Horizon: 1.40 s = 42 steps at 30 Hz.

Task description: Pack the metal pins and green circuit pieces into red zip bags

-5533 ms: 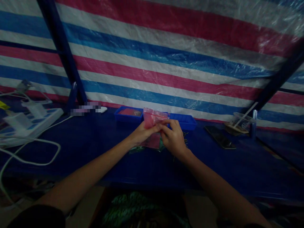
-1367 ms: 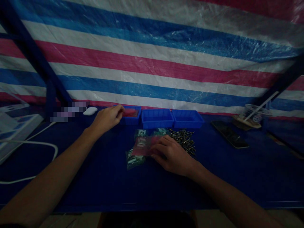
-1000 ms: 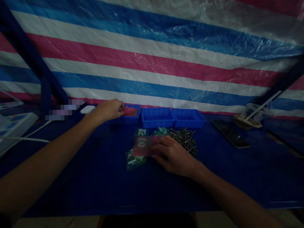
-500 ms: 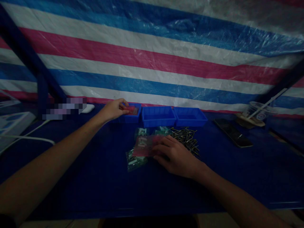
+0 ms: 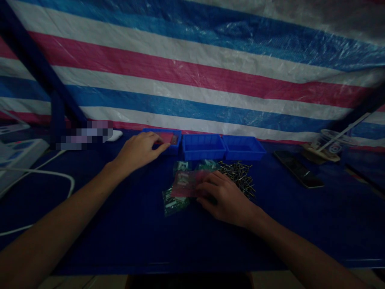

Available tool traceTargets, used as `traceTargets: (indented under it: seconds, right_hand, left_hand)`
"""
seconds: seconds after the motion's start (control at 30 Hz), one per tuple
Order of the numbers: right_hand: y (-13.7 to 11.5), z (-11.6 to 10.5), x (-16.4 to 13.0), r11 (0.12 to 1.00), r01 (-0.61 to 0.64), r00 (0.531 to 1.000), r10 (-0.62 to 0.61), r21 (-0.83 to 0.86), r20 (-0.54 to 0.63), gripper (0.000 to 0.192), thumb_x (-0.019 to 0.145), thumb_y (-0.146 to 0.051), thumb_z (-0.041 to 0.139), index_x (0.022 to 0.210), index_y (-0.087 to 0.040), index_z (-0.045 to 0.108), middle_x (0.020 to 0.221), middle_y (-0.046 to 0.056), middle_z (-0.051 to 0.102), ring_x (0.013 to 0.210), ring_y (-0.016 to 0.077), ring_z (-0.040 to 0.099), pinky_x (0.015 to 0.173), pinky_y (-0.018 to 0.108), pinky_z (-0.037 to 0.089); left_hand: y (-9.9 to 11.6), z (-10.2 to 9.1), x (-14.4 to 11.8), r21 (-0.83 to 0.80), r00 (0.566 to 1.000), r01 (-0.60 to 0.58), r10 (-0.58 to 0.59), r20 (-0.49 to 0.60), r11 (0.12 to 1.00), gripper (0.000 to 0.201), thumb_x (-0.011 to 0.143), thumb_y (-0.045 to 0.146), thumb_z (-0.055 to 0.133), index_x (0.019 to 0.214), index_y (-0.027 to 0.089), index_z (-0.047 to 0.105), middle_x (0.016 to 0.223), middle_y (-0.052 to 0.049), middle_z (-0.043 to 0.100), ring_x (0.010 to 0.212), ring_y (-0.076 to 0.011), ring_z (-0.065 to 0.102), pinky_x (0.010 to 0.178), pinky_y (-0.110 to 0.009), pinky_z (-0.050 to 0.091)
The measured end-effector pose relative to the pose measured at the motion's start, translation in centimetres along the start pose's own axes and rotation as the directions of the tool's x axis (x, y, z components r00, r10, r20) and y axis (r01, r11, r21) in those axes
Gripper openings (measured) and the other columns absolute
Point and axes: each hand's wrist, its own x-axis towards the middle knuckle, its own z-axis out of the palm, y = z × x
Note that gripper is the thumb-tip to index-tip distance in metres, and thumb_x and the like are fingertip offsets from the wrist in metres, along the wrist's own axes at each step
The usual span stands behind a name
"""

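My left hand [image 5: 140,150] is at the left blue bin [image 5: 174,150], thumb stretched out and apart from the bent fingers. A pink packet [image 5: 166,138] lies in that bin, just beyond the fingertips, and my hand covers the bin's near left part. Between the fingers of my right hand [image 5: 227,198] is the right end of a pink plastic bag [image 5: 184,184] with pale printing. The bag overlaps a clear bag of small pieces [image 5: 173,202]. Two more small clear bags lie behind it, one of them this greenish bag [image 5: 182,166].
Loose thin metal pins [image 5: 239,174] are heaped beyond my right hand. A middle bin [image 5: 204,146] and a right bin [image 5: 243,148] stand in the row. Farther right are a phone [image 5: 297,168] and a clear plastic cup [image 5: 333,140]. White cables [image 5: 60,172] and a power strip [image 5: 27,152] lie at left.
My left hand has drawn back slightly from the left bin, and its fingers have come off the pink packet there. My right hand stays on the pink bag.
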Motion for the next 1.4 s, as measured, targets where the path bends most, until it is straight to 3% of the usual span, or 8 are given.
traceTargets:
  seconds: [0.27, 0.5, 0.57, 0.63, 0.73, 1.07, 1.17, 1.4]
  right_hand:
    - [0.3, 0.5, 0.2, 0.998, 0.004, 0.977, 0.008, 0.055, -0.214, 0.014, 0.086, -0.02, 0.047, 0.087, -0.018, 0.062, 0.085, 0.006, 0.06, 0.081, 0.0169, 0.053, 0.074, 0.031, 0.044]
    - [0.3, -0.3, 0.4, 0.921, -0.137, 0.849, 0.299, 0.366, -0.435, 0.014, 0.085, -0.024, 0.047, 0.08, -0.018, 0.058, 0.07, 0.001, 0.059, 0.063, 0.0118, 0.054, 0.058, 0.024, 0.042]
    - [0.4, -0.7, 0.5, 0.872, -0.168, 0.813, 0.387, 0.46, -0.436, 0.016, 0.085, -0.028, 0.047, 0.079, -0.018, 0.058, 0.068, 0.0, 0.058, 0.059, 0.0105, 0.052, 0.055, 0.022, 0.04]
    - [0.5, -0.9, 0.6, 0.812, -0.179, 0.777, 0.463, 0.556, -0.427, 0.019, 0.085, -0.032, 0.048, 0.075, -0.018, 0.057, 0.063, -0.002, 0.055, 0.055, 0.0093, 0.049, 0.05, 0.021, 0.038]
    - [0.6, -1.1, 0.8, 0.709, -0.173, 0.737, 0.554, 0.683, -0.388, 0.023, 0.082, -0.037, 0.05, 0.072, -0.018, 0.054, 0.056, -0.004, 0.05, 0.049, 0.0081, 0.045, 0.045, 0.02, 0.035]
    - [0.8, -0.4, 1.3, 0.297, -0.148, 0.82, 0.569, 0.943, -0.051, 0.038, 0.066, -0.04, 0.068, 0.096, -0.02, 0.056, 0.08, -0.001, 0.065, 0.071, 0.0134, 0.061, 0.064, 0.026, 0.049]
    - [0.9, 0.1, 1.3, 0.328, -0.208, 0.845, 0.534, 0.921, 0.0, 0.033, 0.064, -0.04, 0.069, 0.087, -0.018, 0.061, 0.076, 0.0, 0.066, 0.07, 0.0145, 0.061, 0.065, 0.028, 0.049]
    - [0.8, 0.1, 0.8, 0.451, -0.203, 0.805, 0.582, 0.869, -0.114, 0.021, 0.07, -0.038, 0.063, 0.07, -0.017, 0.059, 0.057, -0.004, 0.055, 0.052, 0.0089, 0.049, 0.05, 0.022, 0.039]
  left_hand:
    - [-0.9, 1.3, 0.2, -0.024, 0.999, -0.037, 0.038, 0.031, 0.999, 0.045, 0.084, 0.054, 0.037, 0.098, 0.018, 0.061, 0.108, -0.01, 0.057, 0.103, -0.0252, 0.051, 0.09, -0.038, 0.04]
    - [2.1, 0.0, -1.0, -0.329, 0.991, -0.037, -0.009, -0.137, 0.943, 0.041, 0.087, 0.048, 0.034, 0.1, 0.017, 0.059, 0.102, -0.009, 0.056, 0.103, -0.0251, 0.048, 0.094, -0.041, 0.036]
    - [4.3, -0.6, -1.9, -0.629, 0.993, -0.071, -0.005, -0.118, 0.774, 0.047, 0.09, 0.05, 0.026, 0.1, 0.016, 0.058, 0.1, -0.009, 0.059, 0.099, -0.0234, 0.052, 0.091, -0.039, 0.039]
    - [6.5, -1.0, -2.9, -0.875, 0.998, -0.018, 0.056, 0.011, 0.484, 0.053, 0.09, 0.054, 0.022, 0.104, 0.017, 0.057, 0.102, -0.01, 0.061, 0.096, -0.0231, 0.056, 0.085, -0.038, 0.043]
    - [8.6, -0.9, -4.0, -0.964, 0.962, 0.151, 0.193, 0.194, 0.218, 0.041, 0.082, 0.052, 0.048, 0.102, 0.018, 0.057, 0.098, -0.008, 0.065, 0.089, -0.0217, 0.06, 0.078, -0.034, 0.046]
    - [8.7, 0.6, -4.1, -0.963, 0.963, 0.27, -0.03, 0.269, 0.023, 0.025, 0.074, 0.03, 0.064, 0.093, 0.016, 0.056, 0.09, -0.004, 0.063, 0.077, -0.0141, 0.059, 0.068, -0.027, 0.045]
    - [8.8, 0.4, -4.3, -0.963, 0.962, 0.27, -0.048, 0.269, 0.026, 0.025, 0.074, 0.03, 0.063, 0.094, 0.016, 0.056, 0.09, -0.004, 0.062, 0.077, -0.0137, 0.058, 0.065, -0.026, 0.045]
    - [8.7, 0.7, -4.4, -0.947, 0.944, 0.321, 0.076, 0.321, 0.019, 0.033, 0.073, 0.029, 0.065, 0.102, 0.016, 0.058, 0.1, -0.007, 0.064, 0.085, -0.0174, 0.06, 0.07, -0.029, 0.046]
